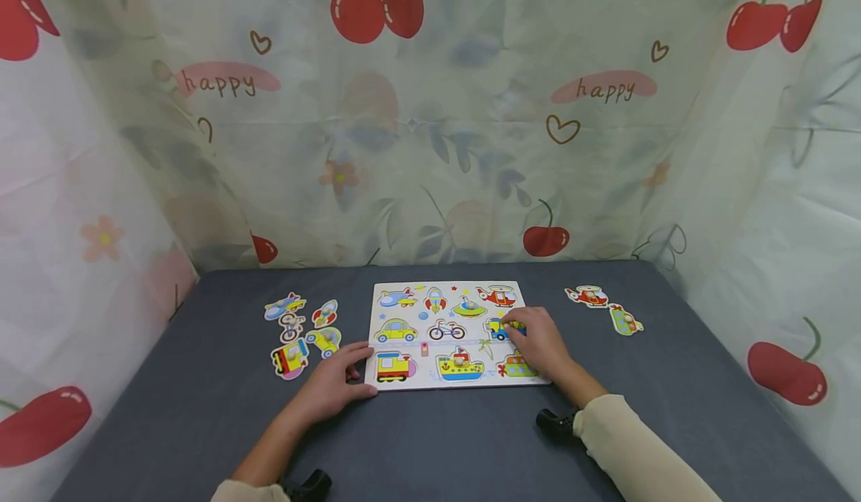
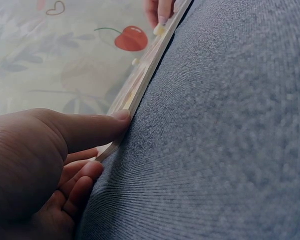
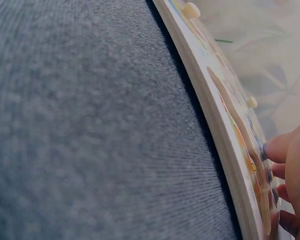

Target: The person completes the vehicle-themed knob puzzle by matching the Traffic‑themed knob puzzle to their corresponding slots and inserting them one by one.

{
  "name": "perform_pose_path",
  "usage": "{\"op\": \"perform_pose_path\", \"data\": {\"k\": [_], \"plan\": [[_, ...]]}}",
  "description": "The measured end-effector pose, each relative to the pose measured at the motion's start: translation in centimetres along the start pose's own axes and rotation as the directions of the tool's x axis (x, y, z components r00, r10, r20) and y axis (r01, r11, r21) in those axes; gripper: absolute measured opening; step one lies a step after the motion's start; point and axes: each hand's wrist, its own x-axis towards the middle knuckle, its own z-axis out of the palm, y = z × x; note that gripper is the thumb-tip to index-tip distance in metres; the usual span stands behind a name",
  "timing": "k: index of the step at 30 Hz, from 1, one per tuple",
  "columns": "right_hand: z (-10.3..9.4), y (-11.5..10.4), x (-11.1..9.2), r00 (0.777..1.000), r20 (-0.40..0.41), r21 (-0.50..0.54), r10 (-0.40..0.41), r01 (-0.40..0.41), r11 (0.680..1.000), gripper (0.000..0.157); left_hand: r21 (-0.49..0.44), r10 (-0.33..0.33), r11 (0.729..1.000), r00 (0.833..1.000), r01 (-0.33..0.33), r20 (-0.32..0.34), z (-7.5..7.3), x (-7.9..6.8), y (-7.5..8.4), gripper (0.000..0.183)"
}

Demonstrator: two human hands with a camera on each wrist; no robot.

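A white peg puzzle board (image 1: 410,345) with vehicle pictures lies on the dark table. My left hand (image 1: 332,381) holds its near left corner, the thumb along the front edge and the fingers at the left side, as the left wrist view (image 2: 54,155) also shows. Over the right part of the board, my right hand (image 1: 543,345) pinches a blue truck piece (image 1: 496,329) at its picture; the fingertips partly cover it. A knob rises from the ship piece (image 1: 460,367). Below the right hand is the board's green bus picture (image 1: 516,366).
Left of the board lie loose pieces: a plane (image 1: 284,307), a bicycle (image 1: 292,328), a rocket (image 1: 325,314), a car (image 1: 324,342) and a train (image 1: 289,358). A helicopter (image 1: 588,296) and a bus (image 1: 625,320) lie to the right. Printed curtains (image 1: 430,173) surround the table.
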Motion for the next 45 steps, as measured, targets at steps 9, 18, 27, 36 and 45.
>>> {"op": "perform_pose_path", "data": {"k": [9, 18, 27, 36, 45], "plan": [[-0.1, 0.1, -0.3, 1.000, 0.004, 0.029, 0.018, -0.018, 0.999, 0.017, -0.009, 0.013, 1.000, 1.000, -0.013, 0.004, 0.0, 0.0, -0.1, 0.066], [-1.3, 0.4, -0.6, 1.000, -0.018, 0.013, 0.018, -0.018, 1.000, 0.020, -0.007, 0.014, 1.000, 1.000, -0.014, 0.004, 0.0, 0.0, 0.0, 0.065], [-2.6, 1.9, -0.3, 0.999, -0.040, -0.118, -0.022, 0.017, 0.993, 0.026, -0.018, 0.015, 1.000, 1.000, -0.015, 0.005, 0.1, 0.1, -0.2, 0.065], [-3.6, 3.5, 0.8, 0.997, -0.078, -0.221, -0.030, 0.012, 0.975, 0.024, -0.024, 0.006, 1.000, 1.000, -0.006, 0.008, 0.0, 0.1, 0.0, 0.065], [-4.5, 5.5, 1.8, 0.995, -0.086, -0.253, 0.059, -0.079, 0.964, 0.027, -0.020, -0.002, 1.000, 1.000, 0.002, 0.013, -0.1, 0.1, -0.1, 0.065]]}}
